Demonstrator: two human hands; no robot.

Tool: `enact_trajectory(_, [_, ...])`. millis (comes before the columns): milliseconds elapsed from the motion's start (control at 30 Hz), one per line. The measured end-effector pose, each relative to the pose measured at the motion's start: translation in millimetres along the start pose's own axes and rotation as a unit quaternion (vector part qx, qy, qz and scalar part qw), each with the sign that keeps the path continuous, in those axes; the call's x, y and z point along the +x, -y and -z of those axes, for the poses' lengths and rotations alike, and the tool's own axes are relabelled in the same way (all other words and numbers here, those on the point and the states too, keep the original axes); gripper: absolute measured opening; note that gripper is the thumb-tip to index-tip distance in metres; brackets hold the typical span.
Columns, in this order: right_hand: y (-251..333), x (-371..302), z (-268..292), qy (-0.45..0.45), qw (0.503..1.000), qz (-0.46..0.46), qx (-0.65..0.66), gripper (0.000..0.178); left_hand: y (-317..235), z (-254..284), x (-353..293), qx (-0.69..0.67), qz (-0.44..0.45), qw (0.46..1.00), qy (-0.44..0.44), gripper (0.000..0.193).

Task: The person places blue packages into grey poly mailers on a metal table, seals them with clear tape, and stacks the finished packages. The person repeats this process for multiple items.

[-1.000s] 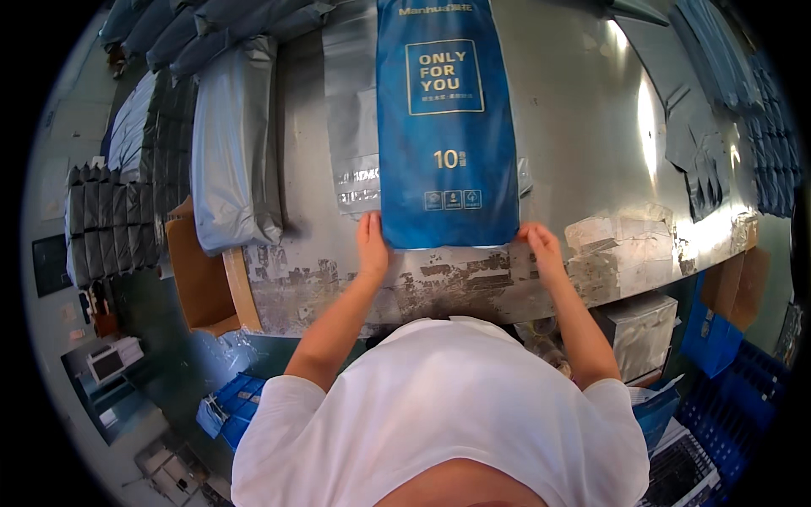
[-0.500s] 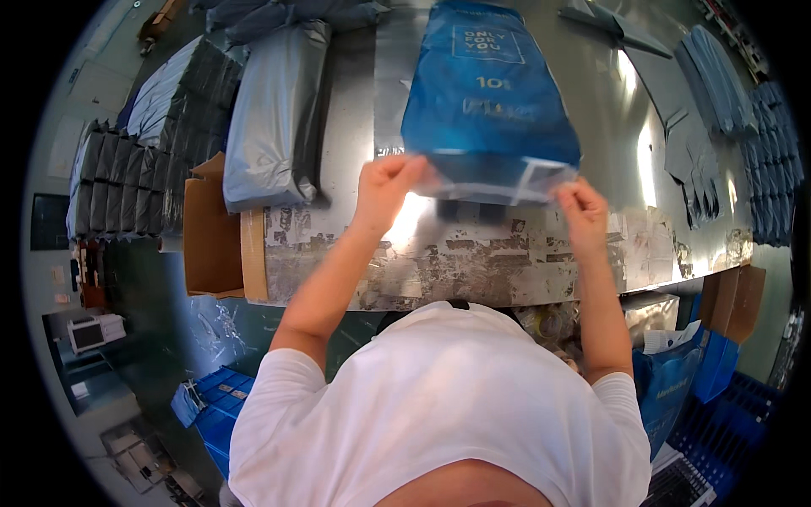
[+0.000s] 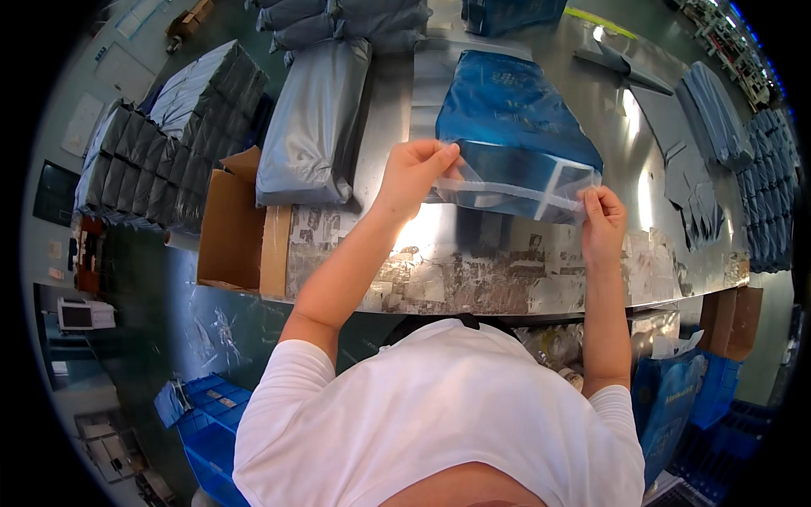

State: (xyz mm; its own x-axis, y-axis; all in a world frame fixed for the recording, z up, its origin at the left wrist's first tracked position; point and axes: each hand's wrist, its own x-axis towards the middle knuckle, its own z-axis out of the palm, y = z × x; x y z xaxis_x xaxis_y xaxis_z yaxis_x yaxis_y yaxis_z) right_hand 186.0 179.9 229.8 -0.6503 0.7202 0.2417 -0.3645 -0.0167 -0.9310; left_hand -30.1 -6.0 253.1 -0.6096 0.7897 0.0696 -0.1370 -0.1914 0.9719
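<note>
A blue printed package point(image 3: 507, 106) lies on the metal-topped table in front of me. At its near end a clear plastic flap point(image 3: 507, 193) with a whitish strip is stretched out between my hands. My left hand point(image 3: 412, 176) pinches the flap's left corner, thumb against fingers. Its right corner is held in the closed fingers of my right hand point(image 3: 603, 218). Both forearms reach forward over the near table edge. Whether anything lies under the package cannot be seen.
A grey wrapped parcel point(image 3: 312, 127) lies left of the package, near an open cardboard box point(image 3: 230, 224). Stacked grey parcels point(image 3: 211, 93) stand far left. Another blue package point(image 3: 511, 15) sits at the back. Grey plastic sheets point(image 3: 667, 144) lie to the right.
My view has tilted so more of the table's far side shows. Both hands still grip the clear flap, which is now steadier and pulled straighter; the package no longer looks motion-blurred.
</note>
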Motion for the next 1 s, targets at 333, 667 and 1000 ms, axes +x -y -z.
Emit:
enact_trajectory(333, [-13,-16,-14,-0.011,1.0,0.001,-0.013,0.008,0,12,-15,-0.028,0.011,1.0,-0.007,0.01])
enact_trajectory(667, [-5,-10,-32,0.005,1.0,0.016,-0.004,0.01,-9,20,-13,-0.006,0.007,0.999,-0.039,0.01])
enact_trajectory(1000, [0,-6,-34,0.003,1.0,0.011,-0.014,0.011,-11,20,-9,-0.003,-0.002,0.999,-0.04,0.021])
